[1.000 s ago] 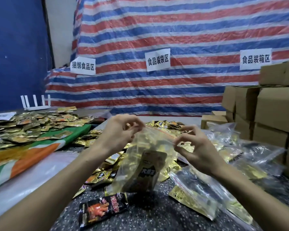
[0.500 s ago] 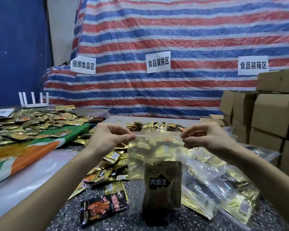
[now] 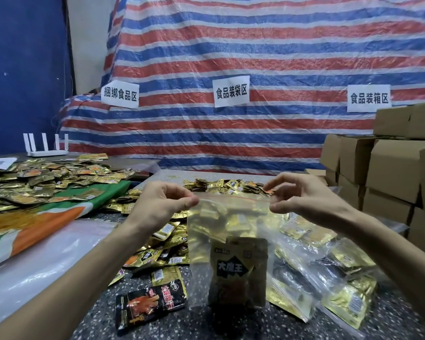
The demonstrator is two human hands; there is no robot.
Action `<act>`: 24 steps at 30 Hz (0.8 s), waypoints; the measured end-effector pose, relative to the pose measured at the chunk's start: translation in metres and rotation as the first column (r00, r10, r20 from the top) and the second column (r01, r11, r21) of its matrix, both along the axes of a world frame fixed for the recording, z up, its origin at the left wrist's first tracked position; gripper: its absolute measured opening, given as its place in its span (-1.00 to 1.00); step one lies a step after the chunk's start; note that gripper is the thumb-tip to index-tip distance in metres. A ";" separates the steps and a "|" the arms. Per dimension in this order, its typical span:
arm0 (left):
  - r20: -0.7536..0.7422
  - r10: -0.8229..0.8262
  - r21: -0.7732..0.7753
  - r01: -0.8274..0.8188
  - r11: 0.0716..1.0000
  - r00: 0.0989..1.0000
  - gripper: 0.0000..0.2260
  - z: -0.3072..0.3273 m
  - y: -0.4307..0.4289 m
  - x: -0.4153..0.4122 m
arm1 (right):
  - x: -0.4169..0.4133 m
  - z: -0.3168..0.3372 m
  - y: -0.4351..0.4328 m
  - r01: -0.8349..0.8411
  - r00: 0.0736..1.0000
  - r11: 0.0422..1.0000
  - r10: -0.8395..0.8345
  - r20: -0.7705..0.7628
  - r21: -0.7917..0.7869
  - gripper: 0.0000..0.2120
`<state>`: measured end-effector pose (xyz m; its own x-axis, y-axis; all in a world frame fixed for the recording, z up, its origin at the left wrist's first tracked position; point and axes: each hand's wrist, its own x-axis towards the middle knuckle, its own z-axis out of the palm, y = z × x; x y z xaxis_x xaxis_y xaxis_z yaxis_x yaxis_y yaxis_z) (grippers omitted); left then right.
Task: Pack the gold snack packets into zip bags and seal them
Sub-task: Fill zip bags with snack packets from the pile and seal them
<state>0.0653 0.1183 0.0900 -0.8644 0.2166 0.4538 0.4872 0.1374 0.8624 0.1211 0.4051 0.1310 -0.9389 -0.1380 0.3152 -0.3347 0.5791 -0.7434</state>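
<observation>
A clear zip bag (image 3: pixel 231 217) hangs upright above the speckled table (image 3: pixel 103 312), its red-lined zip strip stretched level between my hands. Inside it stands a gold snack packet (image 3: pixel 238 271) with black lettering. My left hand (image 3: pixel 162 202) pinches the left end of the zip strip between thumb and forefinger. My right hand (image 3: pixel 302 197) pinches the right end, its other fingers spread upward. Loose gold packets (image 3: pixel 162 244) lie heaped on the table behind and left of the bag.
Filled zip bags (image 3: pixel 329 285) lie in a pile at the right. A black and red snack packet (image 3: pixel 149 305) lies at the front. More packets cover a green and orange cloth (image 3: pixel 35 217) at left. Cardboard boxes (image 3: pixel 388 168) are stacked at the right.
The bag has gone from slack and tilted to hanging straight. My hands moved apart along the zip strip, pulling its top taut, and the right hand's free fingers have lifted.
</observation>
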 end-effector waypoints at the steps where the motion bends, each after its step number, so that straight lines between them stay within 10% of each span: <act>1: -0.008 -0.001 0.023 0.002 1.000 1.000 -0.88 0.000 0.001 0.002 | 0.000 0.003 -0.004 -0.011 1.000 0.997 0.010 0.014 0.077 -0.63; 4: -0.005 -0.033 0.065 0.033 0.997 0.999 -0.87 0.000 0.007 0.007 | -0.003 0.009 -0.030 -0.055 0.995 0.938 0.080 -0.060 0.342 -0.45; 9: 0.011 -0.101 0.086 0.100 0.991 0.995 -0.83 -0.003 0.012 0.010 | -0.014 0.016 -0.071 -0.097 0.975 0.858 0.183 -0.124 0.505 -0.78; 24: -0.161 -0.144 0.067 0.156 0.985 0.976 -0.91 -0.008 0.002 0.011 | -0.003 0.016 -0.077 -0.133 0.948 0.823 0.269 -0.173 0.552 -0.82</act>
